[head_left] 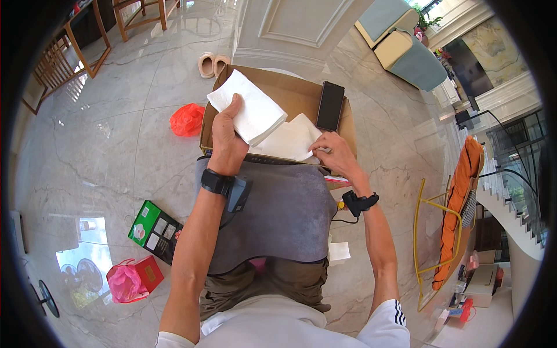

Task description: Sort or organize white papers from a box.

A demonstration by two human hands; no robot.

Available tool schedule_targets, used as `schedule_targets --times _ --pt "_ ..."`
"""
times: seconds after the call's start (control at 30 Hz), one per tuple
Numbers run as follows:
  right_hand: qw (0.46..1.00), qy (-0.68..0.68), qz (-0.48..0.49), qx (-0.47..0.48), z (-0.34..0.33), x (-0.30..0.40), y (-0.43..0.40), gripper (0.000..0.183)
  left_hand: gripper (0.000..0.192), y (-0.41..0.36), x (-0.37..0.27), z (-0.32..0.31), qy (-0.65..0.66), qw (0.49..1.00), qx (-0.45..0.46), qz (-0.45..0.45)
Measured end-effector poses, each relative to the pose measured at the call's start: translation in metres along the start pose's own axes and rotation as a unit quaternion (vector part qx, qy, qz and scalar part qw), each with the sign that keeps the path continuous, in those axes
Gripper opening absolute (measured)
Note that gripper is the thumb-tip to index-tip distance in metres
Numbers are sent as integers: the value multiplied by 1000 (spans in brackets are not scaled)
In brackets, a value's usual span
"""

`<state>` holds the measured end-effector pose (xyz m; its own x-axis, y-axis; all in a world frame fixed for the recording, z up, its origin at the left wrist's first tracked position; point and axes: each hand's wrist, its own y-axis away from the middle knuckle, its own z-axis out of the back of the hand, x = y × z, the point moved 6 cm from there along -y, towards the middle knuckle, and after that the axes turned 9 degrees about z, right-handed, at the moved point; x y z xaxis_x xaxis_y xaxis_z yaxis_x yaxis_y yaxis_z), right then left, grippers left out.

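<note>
My left hand (pixel 229 135) grips a stack of folded white paper napkins (pixel 250 106), thumb on top, raised over an open cardboard box (pixel 261 78). Below it, more white paper napkins (pixel 289 139) lie spread inside the box. The fingertips of my right hand (pixel 334 151) pinch the right edge of these loose napkins, near the box's front right corner. A black smartphone (pixel 330 106) leans against the right inner side of the box. Across my lap lies a grey cloth (pixel 278 209), reaching up to the box's near edge. Each wrist wears a black strap with a device.
A red plastic bag (pixel 187 120) rests left of the box. On the floor at my left are a green and black box (pixel 156 230) and a red paper bag with pink plastic (pixel 135 280). An orange-cushioned folding chair (pixel 457 213) stands right. Slippers (pixel 213 65) lie beyond the box.
</note>
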<state>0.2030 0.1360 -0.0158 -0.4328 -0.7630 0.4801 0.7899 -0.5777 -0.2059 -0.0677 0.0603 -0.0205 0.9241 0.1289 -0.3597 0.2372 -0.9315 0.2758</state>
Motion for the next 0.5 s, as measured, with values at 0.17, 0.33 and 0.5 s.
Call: schedule_targets --times 0.17,0.33,0.5 --pt "1000 -25 -1 -12 0 3 -2 12 39 0 0 1 -5 1000 -5 -5" --pt "992 -113 -51 -31 -1 -2 -1 13 38 0 0 -1 -1 1000 -1 -3" --pt "990 -114 -72 -27 0 -4 -1 12 38 1 -1 1 -1 1000 -5 -2"
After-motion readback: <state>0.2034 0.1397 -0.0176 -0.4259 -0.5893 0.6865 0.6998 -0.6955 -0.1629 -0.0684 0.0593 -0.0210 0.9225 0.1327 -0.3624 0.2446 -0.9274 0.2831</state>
